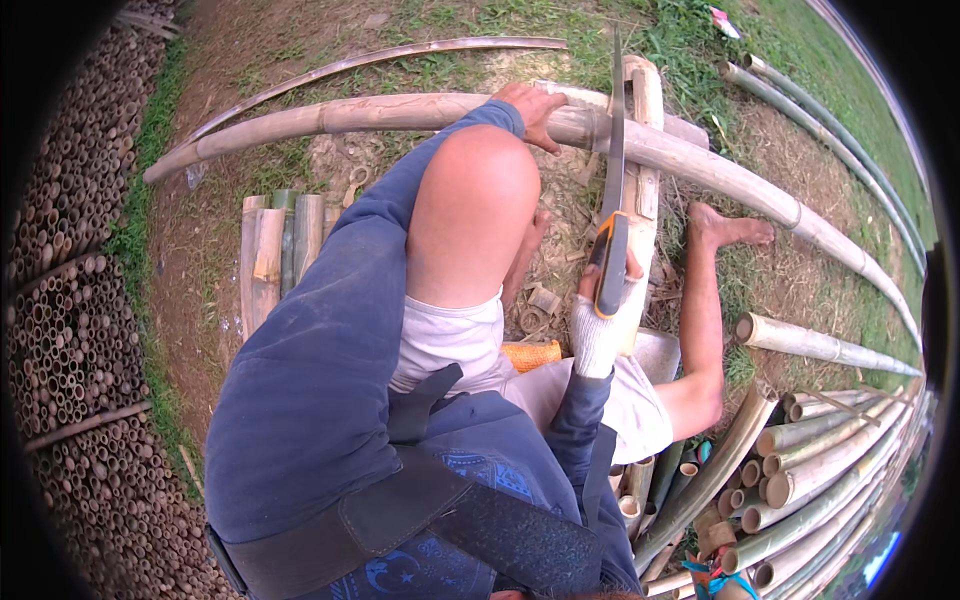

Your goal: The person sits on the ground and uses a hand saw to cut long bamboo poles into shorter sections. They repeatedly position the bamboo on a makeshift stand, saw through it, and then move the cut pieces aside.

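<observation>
Gloved right hand point(588, 318) clenched around a saw point(613, 185)
Bamboo pole point(400, 112) beyond it, saw crossing over — left hand point(528, 112) clasping the pole; blue shirt print point(487, 468) nearer than both hands.

The ground point(190, 260) (partly grassy) carries 2 greenish poles point(787, 105) and short bamboo pieces point(268, 245).

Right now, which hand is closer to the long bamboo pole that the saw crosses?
Left. The left hand is on the long bamboo pole; the gloved right hand is farther back, gripping the saw handle.
</observation>
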Action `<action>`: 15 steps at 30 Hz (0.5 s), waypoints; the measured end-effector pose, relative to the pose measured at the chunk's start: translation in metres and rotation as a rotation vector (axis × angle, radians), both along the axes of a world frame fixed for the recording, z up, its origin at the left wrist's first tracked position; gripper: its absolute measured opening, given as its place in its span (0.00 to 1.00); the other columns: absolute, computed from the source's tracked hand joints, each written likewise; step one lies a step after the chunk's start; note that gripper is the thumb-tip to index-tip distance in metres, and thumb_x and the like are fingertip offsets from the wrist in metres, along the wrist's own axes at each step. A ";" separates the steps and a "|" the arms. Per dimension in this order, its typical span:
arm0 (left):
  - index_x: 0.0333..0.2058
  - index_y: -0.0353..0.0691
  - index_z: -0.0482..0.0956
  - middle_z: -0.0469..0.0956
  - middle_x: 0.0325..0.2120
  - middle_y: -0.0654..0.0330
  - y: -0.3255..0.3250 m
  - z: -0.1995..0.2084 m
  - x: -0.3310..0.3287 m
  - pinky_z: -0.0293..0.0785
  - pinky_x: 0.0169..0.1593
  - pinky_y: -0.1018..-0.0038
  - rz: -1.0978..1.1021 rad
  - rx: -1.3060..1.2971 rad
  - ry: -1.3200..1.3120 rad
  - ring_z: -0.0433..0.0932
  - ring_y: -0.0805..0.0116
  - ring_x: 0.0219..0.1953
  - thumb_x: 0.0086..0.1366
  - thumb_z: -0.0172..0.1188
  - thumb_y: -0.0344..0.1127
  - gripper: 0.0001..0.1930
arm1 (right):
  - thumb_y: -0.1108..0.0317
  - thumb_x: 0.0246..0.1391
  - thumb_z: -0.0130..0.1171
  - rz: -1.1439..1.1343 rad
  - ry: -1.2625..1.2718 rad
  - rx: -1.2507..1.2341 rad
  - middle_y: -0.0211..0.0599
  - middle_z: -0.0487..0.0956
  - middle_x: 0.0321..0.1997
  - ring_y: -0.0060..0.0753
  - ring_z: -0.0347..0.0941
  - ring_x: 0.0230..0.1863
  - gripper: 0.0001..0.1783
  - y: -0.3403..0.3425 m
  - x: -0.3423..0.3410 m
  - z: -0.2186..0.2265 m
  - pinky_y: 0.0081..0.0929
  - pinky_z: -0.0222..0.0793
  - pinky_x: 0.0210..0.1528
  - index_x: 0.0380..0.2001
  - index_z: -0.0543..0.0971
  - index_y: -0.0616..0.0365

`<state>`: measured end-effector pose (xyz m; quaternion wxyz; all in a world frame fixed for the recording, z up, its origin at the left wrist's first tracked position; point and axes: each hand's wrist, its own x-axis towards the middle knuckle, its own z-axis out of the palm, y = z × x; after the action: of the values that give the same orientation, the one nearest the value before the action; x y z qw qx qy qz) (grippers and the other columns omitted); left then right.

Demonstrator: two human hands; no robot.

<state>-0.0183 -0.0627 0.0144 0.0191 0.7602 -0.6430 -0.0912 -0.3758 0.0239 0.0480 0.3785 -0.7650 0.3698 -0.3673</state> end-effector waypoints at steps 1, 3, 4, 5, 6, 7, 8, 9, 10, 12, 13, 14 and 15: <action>0.63 0.48 0.74 0.87 0.48 0.48 0.000 -0.002 -0.001 0.82 0.55 0.54 0.008 0.032 0.002 0.86 0.47 0.50 0.46 0.76 0.74 0.52 | 0.79 0.61 0.57 -0.019 0.044 0.046 0.48 0.75 0.58 0.42 0.75 0.53 0.29 0.040 -0.036 0.004 0.37 0.70 0.61 0.66 0.68 0.64; 0.64 0.47 0.74 0.86 0.48 0.47 -0.002 -0.003 0.000 0.82 0.56 0.54 0.031 0.105 0.040 0.86 0.46 0.50 0.47 0.75 0.74 0.52 | 0.76 0.62 0.56 -0.113 0.082 0.055 0.49 0.75 0.57 0.44 0.75 0.52 0.27 0.105 -0.080 0.005 0.41 0.70 0.59 0.64 0.68 0.64; 0.65 0.48 0.73 0.86 0.49 0.47 -0.002 -0.004 -0.001 0.82 0.56 0.54 0.023 0.074 0.024 0.86 0.46 0.50 0.47 0.75 0.74 0.52 | 0.76 0.61 0.57 -0.111 0.083 0.081 0.48 0.75 0.56 0.43 0.75 0.52 0.27 0.128 -0.103 0.014 0.40 0.71 0.58 0.64 0.68 0.64; 0.66 0.48 0.73 0.86 0.49 0.47 -0.002 -0.005 -0.001 0.82 0.57 0.54 0.021 0.042 0.006 0.86 0.46 0.50 0.48 0.75 0.75 0.53 | 0.76 0.61 0.57 -0.104 0.070 0.099 0.48 0.76 0.56 0.42 0.75 0.52 0.27 0.136 -0.111 0.022 0.39 0.71 0.57 0.63 0.68 0.64; 0.66 0.48 0.72 0.86 0.50 0.47 -0.001 -0.005 -0.002 0.82 0.57 0.54 0.019 0.033 -0.015 0.86 0.46 0.50 0.48 0.75 0.75 0.53 | 0.76 0.60 0.57 -0.093 0.112 0.122 0.48 0.76 0.57 0.41 0.75 0.52 0.28 0.128 -0.107 0.026 0.38 0.71 0.58 0.64 0.68 0.64; 0.66 0.48 0.72 0.86 0.50 0.47 -0.001 -0.004 -0.002 0.82 0.57 0.54 0.025 0.020 -0.017 0.86 0.46 0.50 0.48 0.75 0.75 0.54 | 0.77 0.60 0.58 -0.075 0.068 0.047 0.48 0.76 0.57 0.41 0.75 0.53 0.28 0.109 -0.089 0.030 0.38 0.71 0.58 0.64 0.68 0.64; 0.67 0.48 0.71 0.85 0.51 0.47 -0.002 -0.002 -0.002 0.82 0.57 0.54 0.038 0.023 -0.021 0.86 0.47 0.50 0.47 0.75 0.75 0.54 | 0.78 0.60 0.58 -0.044 0.009 -0.013 0.48 0.76 0.58 0.41 0.76 0.54 0.29 0.077 -0.061 0.030 0.36 0.71 0.59 0.64 0.68 0.63; 0.67 0.48 0.71 0.85 0.51 0.47 0.000 -0.002 -0.006 0.82 0.58 0.54 0.054 0.044 -0.016 0.86 0.47 0.51 0.47 0.75 0.75 0.54 | 0.79 0.60 0.58 -0.046 0.025 0.034 0.48 0.76 0.59 0.40 0.76 0.55 0.29 0.045 -0.032 0.034 0.35 0.71 0.60 0.65 0.68 0.62; 0.67 0.50 0.70 0.85 0.52 0.47 0.001 0.001 -0.007 0.82 0.57 0.55 0.068 0.079 -0.011 0.86 0.47 0.51 0.46 0.75 0.75 0.55 | 0.82 0.60 0.57 -0.044 0.010 0.044 0.47 0.76 0.61 0.41 0.76 0.57 0.28 0.000 0.011 0.026 0.34 0.71 0.62 0.64 0.70 0.61; 0.67 0.51 0.70 0.86 0.51 0.47 0.002 0.006 -0.009 0.82 0.58 0.55 0.082 0.066 -0.006 0.86 0.47 0.51 0.46 0.76 0.75 0.54 | 0.77 0.61 0.64 -0.011 -0.117 0.019 0.45 0.80 0.54 0.39 0.77 0.54 0.26 -0.080 0.081 0.015 0.34 0.71 0.62 0.62 0.72 0.63; 0.67 0.51 0.70 0.86 0.50 0.47 0.003 0.009 -0.009 0.82 0.58 0.55 0.084 0.080 -0.006 0.86 0.46 0.51 0.47 0.76 0.74 0.54 | 0.77 0.61 0.64 -0.006 -0.172 -0.025 0.46 0.80 0.54 0.39 0.78 0.53 0.26 -0.102 0.099 0.007 0.34 0.72 0.61 0.62 0.72 0.62; 0.68 0.51 0.71 0.86 0.49 0.46 0.003 0.012 -0.007 0.81 0.58 0.55 0.080 0.057 -0.008 0.86 0.46 0.50 0.47 0.76 0.74 0.54 | 0.76 0.61 0.64 0.014 -0.260 -0.085 0.46 0.81 0.53 0.40 0.79 0.52 0.26 -0.111 0.107 -0.001 0.34 0.73 0.60 0.62 0.73 0.61; 0.68 0.51 0.71 0.86 0.49 0.46 0.002 0.013 -0.007 0.81 0.59 0.55 0.067 0.062 0.000 0.86 0.45 0.50 0.47 0.76 0.73 0.54 | 0.76 0.61 0.63 -0.001 -0.173 -0.050 0.47 0.80 0.54 0.39 0.78 0.53 0.26 -0.106 0.102 -0.009 0.35 0.72 0.61 0.62 0.72 0.62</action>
<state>-0.0249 -0.0606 0.0274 -0.0013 0.7815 -0.6141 -0.1102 -0.2734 -0.0825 0.0388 0.3895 -0.7396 0.3267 -0.4411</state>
